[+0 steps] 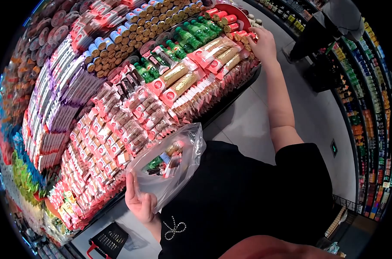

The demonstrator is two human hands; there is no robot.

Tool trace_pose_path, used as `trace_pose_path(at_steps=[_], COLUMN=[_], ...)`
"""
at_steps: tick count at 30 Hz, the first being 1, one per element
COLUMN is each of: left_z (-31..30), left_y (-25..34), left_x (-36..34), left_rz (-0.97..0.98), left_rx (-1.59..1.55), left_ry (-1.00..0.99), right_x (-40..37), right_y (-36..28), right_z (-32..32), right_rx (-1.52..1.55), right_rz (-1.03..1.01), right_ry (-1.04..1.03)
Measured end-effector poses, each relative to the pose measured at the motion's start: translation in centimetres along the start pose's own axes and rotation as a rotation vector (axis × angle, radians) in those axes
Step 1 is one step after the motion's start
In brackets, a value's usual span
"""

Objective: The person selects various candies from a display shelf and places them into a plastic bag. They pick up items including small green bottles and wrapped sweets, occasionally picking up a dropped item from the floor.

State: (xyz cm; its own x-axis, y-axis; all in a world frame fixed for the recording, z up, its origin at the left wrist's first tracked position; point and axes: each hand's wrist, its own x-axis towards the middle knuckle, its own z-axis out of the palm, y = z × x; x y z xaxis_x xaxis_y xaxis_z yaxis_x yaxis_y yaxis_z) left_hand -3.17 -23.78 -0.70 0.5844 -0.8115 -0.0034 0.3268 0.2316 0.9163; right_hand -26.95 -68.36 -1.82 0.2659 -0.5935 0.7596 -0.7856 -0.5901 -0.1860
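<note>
Your left hand (140, 203) pinches the clear bag (189, 165), snacks (173, 163) inside. Beyond the bag, wafer packs (178, 80) lie before the red rolls (232, 28), where your curled right hand (264, 43) seems to be choosing; I cannot tell if it holds one. Next likely calls for lifting over those packs. Farther past the bag, a person (319, 34) stands.

One left hand (140, 205), one right hand (263, 43) and one clear bag (178, 183) were in view.

At least four long wafer packs (185, 85), at least four red rolls (229, 19) and more than six green bottles (187, 38) showed; the blue-wrapped cylinders (115, 36) ran to dozens, too close-packed for an exact count. Several wrapped items (173, 162), overlapping, filled the bag. There were one red-handled basket (109, 239), one other person (343, 21) and one green floor sign (334, 147).
</note>
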Motion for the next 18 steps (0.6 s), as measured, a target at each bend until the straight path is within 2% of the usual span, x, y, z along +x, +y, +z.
trace_pose_path(at_steps=[6, 10, 12, 18], left_z=[0.4, 0.4, 0.5, 0.5], left_y=[0.1, 0.3, 0.3, 0.4], left_x=[-0.1, -0.3, -0.4, -0.5], left_rz=[-0.002, -0.021, -0.029, -0.040], left_rx=[0.075, 0.056, 0.024, -0.035], left_ry=[0.020, 0.040, 0.037, 0.039], right_x=[2.4, 3.6, 4.3, 5.4], right_y=[-1.3, -1.1, -1.2, -2.9], right_z=[2.1, 4.6, 5.8, 6.6], right_rx=[0.093, 0.043, -0.017, -0.229], right_rz=[-0.142, -0.135, -0.114, -0.014], right_ry=[-0.007, -0.083, -0.255, -0.335])
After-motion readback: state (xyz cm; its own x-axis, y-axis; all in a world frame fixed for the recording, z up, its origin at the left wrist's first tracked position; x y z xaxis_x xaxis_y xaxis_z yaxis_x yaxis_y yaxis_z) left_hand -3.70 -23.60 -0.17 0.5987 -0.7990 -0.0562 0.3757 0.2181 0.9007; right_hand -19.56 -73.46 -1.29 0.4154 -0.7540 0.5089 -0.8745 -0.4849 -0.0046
